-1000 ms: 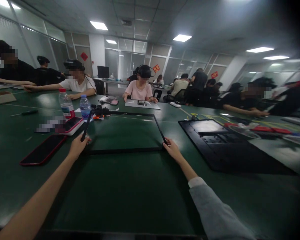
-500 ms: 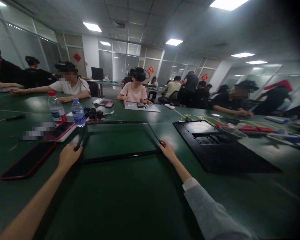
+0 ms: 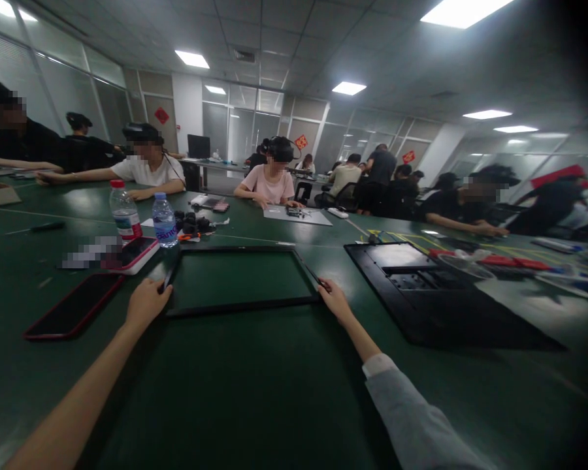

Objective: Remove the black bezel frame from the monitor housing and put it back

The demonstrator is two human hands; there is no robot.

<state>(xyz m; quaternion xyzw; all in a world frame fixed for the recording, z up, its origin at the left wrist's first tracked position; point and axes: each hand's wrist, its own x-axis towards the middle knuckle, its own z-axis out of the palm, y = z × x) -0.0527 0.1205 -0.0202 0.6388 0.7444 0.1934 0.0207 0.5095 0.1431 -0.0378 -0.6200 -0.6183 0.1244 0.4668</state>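
Note:
A thin black rectangular frame [image 3: 240, 306] lies flat on the green table [image 3: 255, 385] in front of me. My left hand [image 3: 146, 302] is closed on the frame's near left corner. At the near right corner my right hand [image 3: 334, 299] grips the frame's edge, fingers curled round it. Both arms reach forward, the right one in a grey sleeve.
A red-edged phone [image 3: 71, 306] lies left of the frame, with another phone on a white box [image 3: 133, 253] and two water bottles [image 3: 125, 216] behind. A large black panel [image 3: 421, 287] lies to the right. Several people sit at the table's far side.
The frame's left side was raised off the table in my left hand; it now lies flat. Both hands keep their hold on the near corners.

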